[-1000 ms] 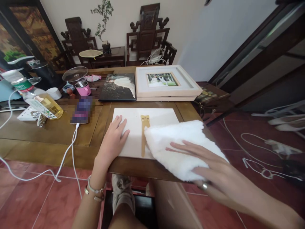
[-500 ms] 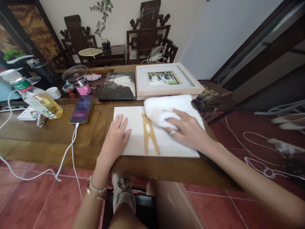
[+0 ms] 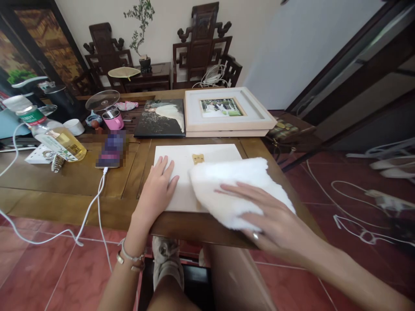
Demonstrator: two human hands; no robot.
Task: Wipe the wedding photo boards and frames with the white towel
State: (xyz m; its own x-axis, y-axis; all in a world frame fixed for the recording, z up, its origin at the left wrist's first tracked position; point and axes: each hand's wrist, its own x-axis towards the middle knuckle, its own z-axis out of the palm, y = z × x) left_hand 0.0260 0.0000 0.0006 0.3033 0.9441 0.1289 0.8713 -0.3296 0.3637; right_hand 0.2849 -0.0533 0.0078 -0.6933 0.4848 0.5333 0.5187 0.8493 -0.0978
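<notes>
My left hand (image 3: 158, 185) lies flat on the left side of a white board (image 3: 178, 172), fingers spread and holding nothing. A fluffy white towel (image 3: 233, 175) covers the board's right part and laps over its near edge. My right hand (image 3: 266, 216) presses on this towel near the table's front edge, its fingers sunk into the cloth. The upper end of a flat tan two-legged piece (image 3: 198, 158) shows on the board; the towel hides most of it.
A framed photo (image 3: 223, 123) and a dark photo panel (image 3: 162, 125) lie beyond the board. A charging phone (image 3: 112, 149), a tilted bottle (image 3: 61, 138) and a pink mug (image 3: 113, 121) stand at left. A white cable (image 3: 100, 198) hangs over the front edge.
My right hand has drawn the towel toward me and slightly right. The towel now covers the tan piece's legs, and the board's far right corner is uncovered. My left hand stays put.
</notes>
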